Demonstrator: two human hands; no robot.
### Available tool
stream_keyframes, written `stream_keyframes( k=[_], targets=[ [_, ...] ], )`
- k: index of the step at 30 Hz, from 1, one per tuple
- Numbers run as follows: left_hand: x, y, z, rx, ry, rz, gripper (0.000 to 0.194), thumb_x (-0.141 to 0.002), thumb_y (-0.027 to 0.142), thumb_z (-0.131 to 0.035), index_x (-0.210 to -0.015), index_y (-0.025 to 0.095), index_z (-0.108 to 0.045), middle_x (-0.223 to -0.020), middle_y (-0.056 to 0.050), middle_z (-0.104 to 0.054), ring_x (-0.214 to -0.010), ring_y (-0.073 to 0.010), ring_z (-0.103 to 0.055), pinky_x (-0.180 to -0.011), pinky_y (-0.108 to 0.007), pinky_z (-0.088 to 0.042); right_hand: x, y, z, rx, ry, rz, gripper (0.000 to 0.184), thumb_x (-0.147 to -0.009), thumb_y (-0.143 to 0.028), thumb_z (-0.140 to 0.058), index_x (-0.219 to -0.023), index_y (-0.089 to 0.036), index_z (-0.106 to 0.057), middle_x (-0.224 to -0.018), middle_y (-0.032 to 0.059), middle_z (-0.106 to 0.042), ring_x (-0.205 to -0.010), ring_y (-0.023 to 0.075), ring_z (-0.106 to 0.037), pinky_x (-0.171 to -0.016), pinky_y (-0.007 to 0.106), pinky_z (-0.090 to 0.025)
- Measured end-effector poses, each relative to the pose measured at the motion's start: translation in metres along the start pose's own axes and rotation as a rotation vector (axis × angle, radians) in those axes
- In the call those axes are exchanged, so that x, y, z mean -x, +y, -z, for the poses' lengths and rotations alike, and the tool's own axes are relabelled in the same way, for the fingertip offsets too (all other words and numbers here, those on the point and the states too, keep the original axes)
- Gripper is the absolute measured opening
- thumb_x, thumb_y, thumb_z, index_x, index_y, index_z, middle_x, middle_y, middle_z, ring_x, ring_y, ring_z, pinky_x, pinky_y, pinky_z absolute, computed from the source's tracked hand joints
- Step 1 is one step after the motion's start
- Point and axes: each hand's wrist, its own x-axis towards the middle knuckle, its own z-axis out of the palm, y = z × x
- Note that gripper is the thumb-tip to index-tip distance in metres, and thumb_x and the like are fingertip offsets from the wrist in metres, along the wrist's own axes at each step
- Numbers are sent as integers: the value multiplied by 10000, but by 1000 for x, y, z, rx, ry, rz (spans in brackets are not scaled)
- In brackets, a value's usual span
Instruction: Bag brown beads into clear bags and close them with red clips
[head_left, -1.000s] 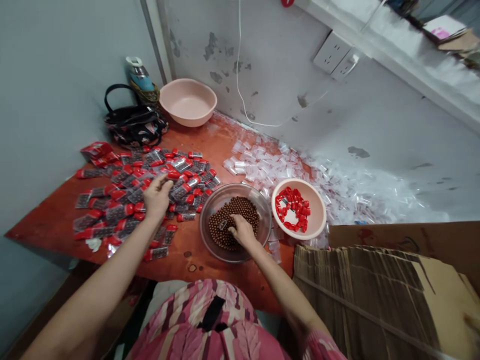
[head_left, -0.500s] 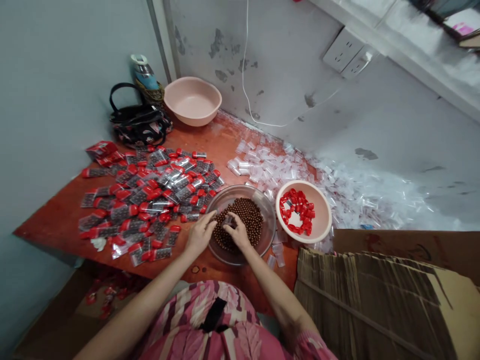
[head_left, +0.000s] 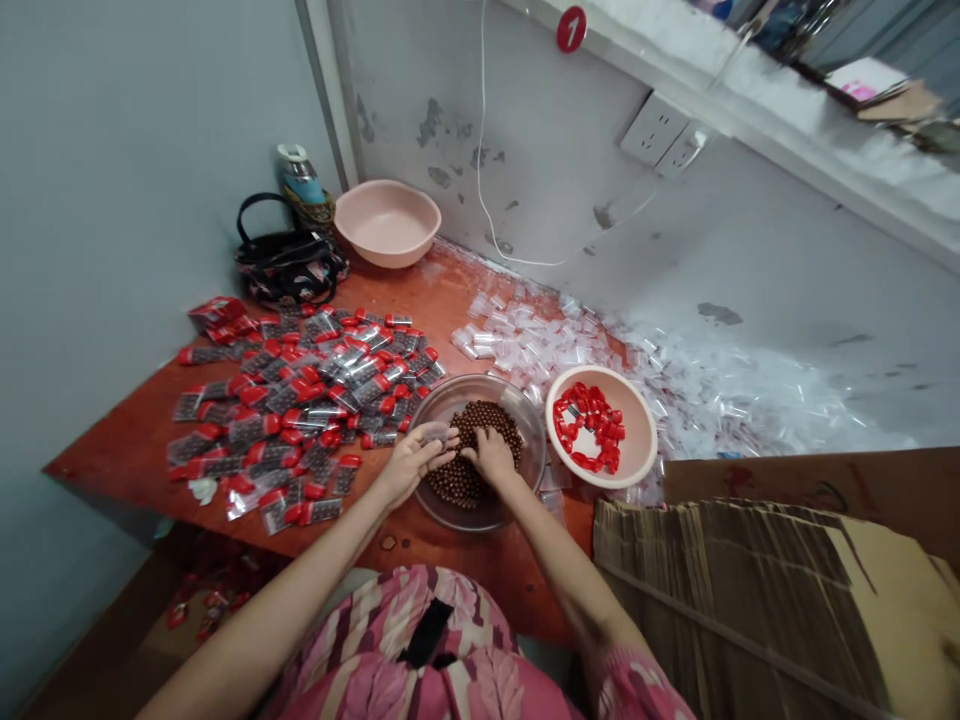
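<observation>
A clear glass bowl (head_left: 529,425) full of small brown balls (head_left: 480,418) stands on the red table. My left hand (head_left: 411,462) rests at the bowl's left rim, fingers curled round a small clear container (head_left: 437,433). My right hand (head_left: 492,456) is in the bowl on top of the balls, fingers bent down and pinched beside the container; I cannot make out what they hold. To the left lies a heap of filled red-capped containers (head_left: 300,400). A pink bowl (head_left: 636,448) holding red caps (head_left: 591,423) stands to the right.
Empty clear containers (head_left: 540,335) are strewn along the wall at the back right. An empty pink basin (head_left: 387,222), a black bag (head_left: 289,262) and a bottle (head_left: 301,178) stand in the far corner. Flattened cardboard (head_left: 750,590) lies at the near right. A white cable (head_left: 484,190) hangs down the wall.
My left hand came off the heap of red-capped containers and moved right to the glass bowl, where it now holds a clear container next to my right hand. The view has shifted slightly.
</observation>
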Motion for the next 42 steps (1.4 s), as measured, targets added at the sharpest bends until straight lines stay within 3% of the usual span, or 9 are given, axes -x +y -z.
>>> stream_keyframes(
  k=[2,4,8,11,15,19,21,31,42],
  targets=[
    [5,6,-5,79,-4,5,305,-735,196,-598,-1034,174,-539,-1096,-81,-599,-1012,-216,-567,-881,-370,-444,7,-2,-17,71,-64,22,447,-775,-427,-526,-1131,-169,-446,-1209,189,-420,-1060,272,-436,-817,407,-401],
    [9,9,-8,132,-12,10,310,-732,165,-594,-1037,178,-543,-1035,-64,-616,-1002,-218,-573,-885,-371,-442,16,-5,-31,-131,-96,7,400,-747,-366,-584,-1080,-182,-462,-1258,182,-371,-1040,259,-453,-804,383,-403],
    [11,2,-8,117,-9,7,299,-741,174,-573,-1038,199,-550,-972,-39,-619,-990,-220,-576,-892,-404,-432,23,-5,-36,-549,-88,-78,178,-750,-284,-573,-887,-182,-522,-1034,101,-537,-805,169,-550,-678,268,-424],
    [9,-11,-5,-115,13,-52,292,-744,227,-570,-1035,204,-557,-1014,-48,-608,-1002,-210,-558,-878,-387,-437,21,2,-19,-732,-35,-124,219,-842,-371,-387,-835,-183,-499,-742,28,-545,-574,104,-512,-488,189,-385],
    [6,-26,-5,-572,-32,-182,260,-739,238,-553,-991,188,-594,-1019,-57,-629,-984,-198,-555,-907,-344,-395,23,0,19,-1034,66,-165,348,-878,-450,-191,-953,-206,-427,-650,-29,-464,-414,56,-377,-348,142,-262],
    [7,-33,-14,-778,-73,-208,267,-753,221,-507,-1003,216,-600,-1005,-25,-647,-955,-183,-566,-887,-306,-390,32,-20,55,-1799,191,-156,213,-827,-420,-412,-884,-219,-449,-637,-49,-443,-457,38,-408,-389,121,-294],
    [7,-35,-19,-794,-85,-191,278,-740,214,-515,-1004,218,-604,-988,-19,-655,-930,-184,-573,-868,-296,-395,36,-30,67,-2004,221,-124,165,-803,-372,-482,-862,-220,-464,-646,-46,-472,-504,45,-457,-432,131,-340],
    [4,-41,-26,-690,-51,-168,293,-690,208,-561,-972,238,-634,-925,-3,-670,-888,-212,-576,-849,-313,-394,35,-40,76,-1901,308,-119,184,-810,-413,-436,-814,-230,-443,-599,-50,-427,-489,67,-426,-455,171,-365],
    [2,-41,-26,-382,-48,-81,311,-703,253,-590,-1006,185,-605,-998,-55,-631,-895,-195,-578,-802,-330,-462,28,-18,75,-2170,261,-149,141,-814,-354,-457,-803,-214,-447,-545,-75,-360,-404,41,-354,-366,130,-266]
  ],
)
